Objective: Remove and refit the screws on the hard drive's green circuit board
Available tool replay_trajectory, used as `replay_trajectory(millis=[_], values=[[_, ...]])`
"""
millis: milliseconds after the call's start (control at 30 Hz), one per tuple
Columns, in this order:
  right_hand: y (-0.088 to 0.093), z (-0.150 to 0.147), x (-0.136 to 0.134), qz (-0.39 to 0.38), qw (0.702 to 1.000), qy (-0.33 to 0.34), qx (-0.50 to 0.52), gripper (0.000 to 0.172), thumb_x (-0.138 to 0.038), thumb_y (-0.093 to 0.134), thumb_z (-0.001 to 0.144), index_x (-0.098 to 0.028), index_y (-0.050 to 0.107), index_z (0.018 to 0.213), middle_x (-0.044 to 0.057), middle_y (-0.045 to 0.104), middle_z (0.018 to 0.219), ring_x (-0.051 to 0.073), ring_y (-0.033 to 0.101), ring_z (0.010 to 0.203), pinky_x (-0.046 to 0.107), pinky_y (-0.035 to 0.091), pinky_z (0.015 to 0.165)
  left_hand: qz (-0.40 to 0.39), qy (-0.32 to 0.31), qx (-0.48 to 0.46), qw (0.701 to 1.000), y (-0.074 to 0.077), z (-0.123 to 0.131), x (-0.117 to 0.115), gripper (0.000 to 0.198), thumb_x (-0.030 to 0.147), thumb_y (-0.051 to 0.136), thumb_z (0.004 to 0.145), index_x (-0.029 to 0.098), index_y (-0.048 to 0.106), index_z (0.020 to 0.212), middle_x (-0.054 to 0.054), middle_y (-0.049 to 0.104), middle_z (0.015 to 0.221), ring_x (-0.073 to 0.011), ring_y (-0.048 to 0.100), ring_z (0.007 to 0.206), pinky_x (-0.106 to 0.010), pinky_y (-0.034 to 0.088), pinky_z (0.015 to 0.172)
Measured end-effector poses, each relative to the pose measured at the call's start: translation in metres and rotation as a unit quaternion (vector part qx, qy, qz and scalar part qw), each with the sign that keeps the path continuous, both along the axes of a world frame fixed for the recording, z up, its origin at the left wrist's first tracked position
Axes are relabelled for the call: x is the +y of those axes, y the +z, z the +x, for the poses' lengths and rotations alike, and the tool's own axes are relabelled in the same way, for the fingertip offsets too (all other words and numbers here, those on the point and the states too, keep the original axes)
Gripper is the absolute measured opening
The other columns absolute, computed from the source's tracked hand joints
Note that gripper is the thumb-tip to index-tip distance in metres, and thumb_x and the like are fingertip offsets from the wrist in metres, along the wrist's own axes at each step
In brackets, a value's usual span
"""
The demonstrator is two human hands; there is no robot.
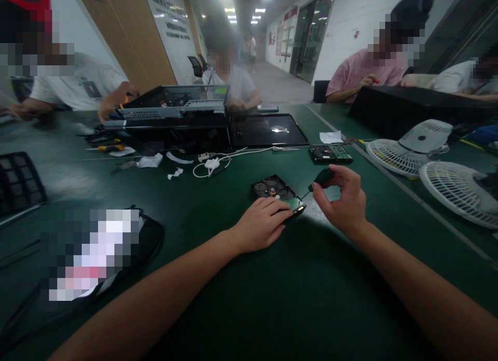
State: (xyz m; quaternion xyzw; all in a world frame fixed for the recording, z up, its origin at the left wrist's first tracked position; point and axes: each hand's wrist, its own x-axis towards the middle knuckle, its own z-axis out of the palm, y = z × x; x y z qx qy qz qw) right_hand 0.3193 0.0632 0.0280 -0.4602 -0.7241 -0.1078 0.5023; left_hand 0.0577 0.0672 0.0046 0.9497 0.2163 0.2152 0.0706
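Note:
A hard drive [272, 186] lies on the green table with its dark underside and a green circuit board facing up. My left hand [261, 223] grips its near edge, fingers laid across the board and partly covering it. Between the thumb and fingers of my right hand [344, 197] is a screwdriver [322, 179] with a dark handle. Its thin shaft slants down to the left, and the tip is at the right corner of the circuit board. Whether the tip sits in a screw is too small to tell. A second hard drive [330, 153] lies farther back on the right.
An opened computer case [171, 117] stands at the back left, beside a black panel [268, 130]. A white cable [206, 170] and paper scraps [150, 160] lie before it. White fans [408, 148] are at the right, a black bag [151, 231] at the left. Several people sit around the table.

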Motion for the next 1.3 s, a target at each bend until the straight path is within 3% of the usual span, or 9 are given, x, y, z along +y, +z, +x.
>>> replay_trajectory(millis=[1300], values=[[0.0061, -0.0013, -0.0036, -0.033, 0.999, 0.007, 0.028, 0.058, -0.029, 0.080, 0.085, -0.024, 0.053, 0.136, 0.003, 0.070, 0.097, 0.021, 0.073, 0.074, 0.039, 0.062, 0.071, 0.008, 0.001, 0.008, 1.000, 0.0007, 0.0005, -0.0003, 0.042, 0.022, 0.059, 0.100, 0.018, 0.056, 0.142, -0.011, 0.060, 0.143, -0.0293, 0.054, 0.132, -0.050, 0.044, 0.113]])
